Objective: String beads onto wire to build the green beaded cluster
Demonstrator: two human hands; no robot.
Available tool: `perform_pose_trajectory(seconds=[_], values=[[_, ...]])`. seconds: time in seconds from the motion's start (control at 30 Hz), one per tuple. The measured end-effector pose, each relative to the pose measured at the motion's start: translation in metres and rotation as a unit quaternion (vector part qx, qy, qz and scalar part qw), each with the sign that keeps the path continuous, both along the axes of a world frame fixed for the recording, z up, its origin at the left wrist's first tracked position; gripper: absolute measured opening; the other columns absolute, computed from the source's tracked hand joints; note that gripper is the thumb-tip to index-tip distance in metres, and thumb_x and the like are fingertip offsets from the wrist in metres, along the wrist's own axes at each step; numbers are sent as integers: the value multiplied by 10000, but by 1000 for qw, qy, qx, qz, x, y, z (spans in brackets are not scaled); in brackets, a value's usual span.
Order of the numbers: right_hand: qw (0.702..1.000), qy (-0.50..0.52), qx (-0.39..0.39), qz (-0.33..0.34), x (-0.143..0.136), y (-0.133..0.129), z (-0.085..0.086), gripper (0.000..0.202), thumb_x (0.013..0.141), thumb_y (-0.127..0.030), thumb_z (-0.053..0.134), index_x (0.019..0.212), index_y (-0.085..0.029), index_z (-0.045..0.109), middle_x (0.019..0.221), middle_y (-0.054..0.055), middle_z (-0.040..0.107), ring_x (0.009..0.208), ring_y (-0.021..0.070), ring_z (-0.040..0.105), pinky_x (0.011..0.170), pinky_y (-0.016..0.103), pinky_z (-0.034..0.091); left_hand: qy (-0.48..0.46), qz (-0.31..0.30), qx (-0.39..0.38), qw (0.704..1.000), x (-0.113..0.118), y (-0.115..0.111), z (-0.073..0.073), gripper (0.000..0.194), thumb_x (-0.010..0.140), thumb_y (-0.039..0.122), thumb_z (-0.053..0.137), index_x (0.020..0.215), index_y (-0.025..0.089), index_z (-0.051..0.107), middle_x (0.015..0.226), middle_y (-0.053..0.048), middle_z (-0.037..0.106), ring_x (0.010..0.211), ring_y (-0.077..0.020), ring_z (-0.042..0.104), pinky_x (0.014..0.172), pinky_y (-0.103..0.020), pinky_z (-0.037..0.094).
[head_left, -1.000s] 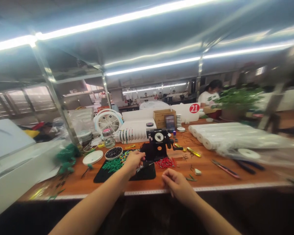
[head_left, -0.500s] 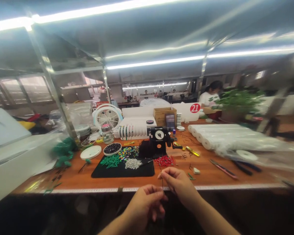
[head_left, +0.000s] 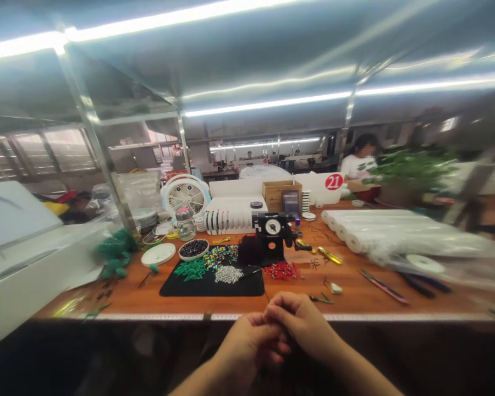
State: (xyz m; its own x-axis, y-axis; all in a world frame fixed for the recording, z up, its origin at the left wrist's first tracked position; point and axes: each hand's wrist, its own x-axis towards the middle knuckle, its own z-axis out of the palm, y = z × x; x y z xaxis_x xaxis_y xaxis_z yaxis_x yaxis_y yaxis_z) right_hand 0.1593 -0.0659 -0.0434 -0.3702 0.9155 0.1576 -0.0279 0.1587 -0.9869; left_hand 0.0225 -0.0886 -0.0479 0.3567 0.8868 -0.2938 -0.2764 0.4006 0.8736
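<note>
My left hand (head_left: 258, 338) and my right hand (head_left: 295, 316) meet at the front edge of the bench, their fingertips pinched together. A thin dark cord (head_left: 267, 297) pokes up from between them; most of it is hidden by my fingers. Just beyond lies a black mat (head_left: 206, 289) bearing green tube pieces (head_left: 191, 269), multicoloured beads (head_left: 219, 256) and silver beads (head_left: 228, 274). A dish of black beads (head_left: 193, 249) stands at its back edge. Red pieces (head_left: 281, 270) are heaped right of the mat, in front of a black device with a round dial (head_left: 273, 226).
White rolls in plastic (head_left: 396, 231) lie at the right, with tweezers (head_left: 383, 287) and dark-handled pliers (head_left: 421, 283) nearer. A fan (head_left: 186, 197), a glass jar (head_left: 186, 226) and a cardboard box (head_left: 276, 191) stand behind. Another person (head_left: 358, 162) sits at the back right.
My hands have come together, the right one moving down to the left's fingertips, so the cord stretch between them is now covered. The view has shifted slightly left.
</note>
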Motion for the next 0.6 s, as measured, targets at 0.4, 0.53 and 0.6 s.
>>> perform_pose_trajectory(seconds=[0.4, 0.53, 0.6], values=[[988, 100, -114, -44, -7, -7, -3, 316, 743, -468, 580, 720, -162, 507, 522, -48, 540, 365, 59, 445, 321, 142, 292, -136, 193, -36, 971, -2, 1, 11, 224, 633, 252, 749, 703, 113, 589, 550, 32, 482, 441, -51, 402, 394, -150, 298], [985, 116, -105, -66, -13, -15, -2, 307, 750, -449, 583, 694, -155, 514, 449, -43, 539, 343, 61, 437, 357, 156, 341, -163, 154, -40, 974, 2, 2, 7, 202, 701, 282, 691, 650, 134, 563, 476, 41, 411, 431, -80, 386, 437, -191, 342], [985, 124, -96, -77, -15, -18, 1, 297, 743, -429, 596, 675, -151, 515, 481, -20, 573, 379, 75, 488, 387, 168, 379, -176, 138, -41, 974, 5, 0, 7, 221, 735, 296, 656, 619, 141, 548, 460, 33, 401, 453, -101, 405, 473, -216, 372]])
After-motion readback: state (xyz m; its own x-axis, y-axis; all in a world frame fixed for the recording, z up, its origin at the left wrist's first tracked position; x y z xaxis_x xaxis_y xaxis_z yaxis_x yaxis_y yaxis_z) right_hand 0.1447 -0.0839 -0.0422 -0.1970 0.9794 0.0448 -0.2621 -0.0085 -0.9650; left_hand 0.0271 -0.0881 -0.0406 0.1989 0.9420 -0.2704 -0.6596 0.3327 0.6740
